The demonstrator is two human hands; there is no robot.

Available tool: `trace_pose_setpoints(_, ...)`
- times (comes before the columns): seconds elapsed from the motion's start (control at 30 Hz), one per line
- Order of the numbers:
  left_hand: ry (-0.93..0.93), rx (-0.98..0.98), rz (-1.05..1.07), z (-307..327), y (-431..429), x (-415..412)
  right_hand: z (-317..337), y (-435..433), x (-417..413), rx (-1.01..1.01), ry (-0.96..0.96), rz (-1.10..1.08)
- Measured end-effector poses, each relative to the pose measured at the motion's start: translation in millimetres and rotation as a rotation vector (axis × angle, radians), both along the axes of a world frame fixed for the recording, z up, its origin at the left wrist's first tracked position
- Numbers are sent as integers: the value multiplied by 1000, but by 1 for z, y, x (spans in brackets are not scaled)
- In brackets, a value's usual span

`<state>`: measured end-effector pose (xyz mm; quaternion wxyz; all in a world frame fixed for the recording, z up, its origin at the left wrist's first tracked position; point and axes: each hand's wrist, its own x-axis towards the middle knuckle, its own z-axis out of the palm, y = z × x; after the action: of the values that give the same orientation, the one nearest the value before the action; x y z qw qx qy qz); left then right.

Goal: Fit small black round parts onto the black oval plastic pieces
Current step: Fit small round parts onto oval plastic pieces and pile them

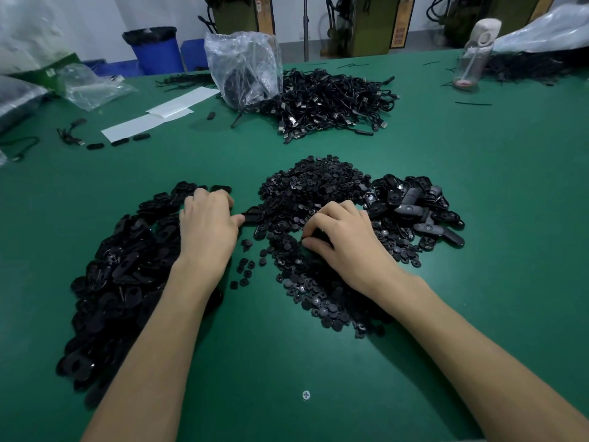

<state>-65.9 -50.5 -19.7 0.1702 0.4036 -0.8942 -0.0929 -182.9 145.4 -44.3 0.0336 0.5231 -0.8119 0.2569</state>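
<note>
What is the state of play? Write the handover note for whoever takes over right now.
Left hand: rests on the heap of oval pieces, with its fingertips at one oval piece; whether it grips it is unclear.
Right hand: fingers curled down into the heap of round parts; whether it pinches one is hidden.
Done: the smaller heap of oval pieces on the right looks like the fitted ones.
Left: the big left heap, which is most of the job.

Fingertips of right hand (344,239) out of sight among round parts (318,183)
</note>
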Motion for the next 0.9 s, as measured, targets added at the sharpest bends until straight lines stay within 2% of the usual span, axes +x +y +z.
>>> trace_pose_setpoints(0.1,-72,-41,50,-2,-2,1,0,0,0,-22,7,-8)
trace_pose_setpoints(0.47,2,-27,100,-7,-5,-1,0,1,0,-67,1,-30)
trace_pose_setpoints(0.67,-84,-82,129,-11,-14,5,0,2,-1,-74,9,-56)
trace_pose_setpoints(0.9,-39,-65,177,-12,-17,6,0,1,-2,-78,16,-74)
